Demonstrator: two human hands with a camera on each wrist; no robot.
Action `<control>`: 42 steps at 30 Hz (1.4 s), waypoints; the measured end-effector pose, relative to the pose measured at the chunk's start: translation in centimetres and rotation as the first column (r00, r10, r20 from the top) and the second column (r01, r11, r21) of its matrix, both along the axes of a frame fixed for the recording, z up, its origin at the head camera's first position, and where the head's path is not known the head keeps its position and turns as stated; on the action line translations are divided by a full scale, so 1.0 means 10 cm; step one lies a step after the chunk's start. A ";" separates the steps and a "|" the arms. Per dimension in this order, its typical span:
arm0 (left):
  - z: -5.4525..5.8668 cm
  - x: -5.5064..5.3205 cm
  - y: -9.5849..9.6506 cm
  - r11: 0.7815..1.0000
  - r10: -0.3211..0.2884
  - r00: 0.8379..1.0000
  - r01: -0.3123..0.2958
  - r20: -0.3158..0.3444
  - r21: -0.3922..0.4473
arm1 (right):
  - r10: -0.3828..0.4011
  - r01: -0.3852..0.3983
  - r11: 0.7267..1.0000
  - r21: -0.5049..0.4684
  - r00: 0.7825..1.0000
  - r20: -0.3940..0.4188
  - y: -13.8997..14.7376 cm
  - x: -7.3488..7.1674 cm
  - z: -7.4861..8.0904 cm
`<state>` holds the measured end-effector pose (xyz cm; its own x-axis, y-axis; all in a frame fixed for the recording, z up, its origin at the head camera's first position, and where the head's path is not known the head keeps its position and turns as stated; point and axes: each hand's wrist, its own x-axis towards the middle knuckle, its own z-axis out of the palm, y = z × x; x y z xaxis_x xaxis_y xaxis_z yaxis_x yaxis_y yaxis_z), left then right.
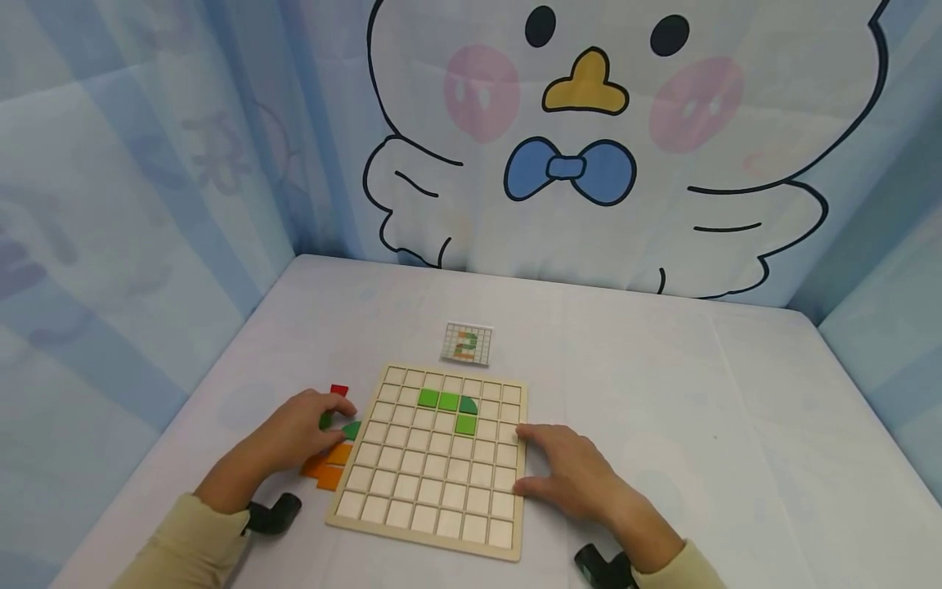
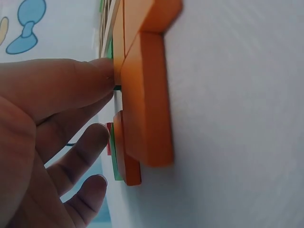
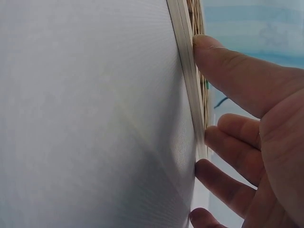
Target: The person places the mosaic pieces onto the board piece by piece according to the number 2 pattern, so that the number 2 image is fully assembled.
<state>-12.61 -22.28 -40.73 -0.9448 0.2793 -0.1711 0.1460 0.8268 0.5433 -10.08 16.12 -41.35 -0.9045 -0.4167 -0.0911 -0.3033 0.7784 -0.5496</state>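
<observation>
In the head view a wooden grid board lies on the white table. Bright green squares and a dark green rounded piece sit in its upper cells. My left hand is over loose pieces at the board's left edge, thumb and index finger apart beside a dark green piece. Orange blocks lie under and near the thumb in the left wrist view. My right hand rests against the board's right edge with thumb and fingers spread.
Behind the board lies a small pattern card with a grid and a coloured figure. A red piece and another green piece are by the left hand. A printed curtain borders the table's back.
</observation>
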 end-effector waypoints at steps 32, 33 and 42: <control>-0.02 -0.03 0.08 1.000 0.018 0.999 -0.019 -0.043 -0.025 | 0.013 -0.014 1.000 -0.016 1.000 -0.020 0.02 0.01 0.01; -0.01 -0.03 0.08 0.999 0.020 0.999 -0.021 -0.044 -0.024 | 0.013 -0.013 1.000 -0.015 1.000 -0.020 0.02 0.01 0.01; 0.02 0.00 0.09 0.998 0.034 0.997 -0.037 -0.072 -0.043 | 0.011 -0.011 1.000 -0.006 1.000 -0.020 0.01 0.01 0.00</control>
<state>-12.64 -21.39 -40.51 -0.9642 0.2392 -0.1145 0.1533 0.8549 0.4956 -9.99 16.21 -41.38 -0.9013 -0.4272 -0.0709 -0.3226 0.7717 -0.5481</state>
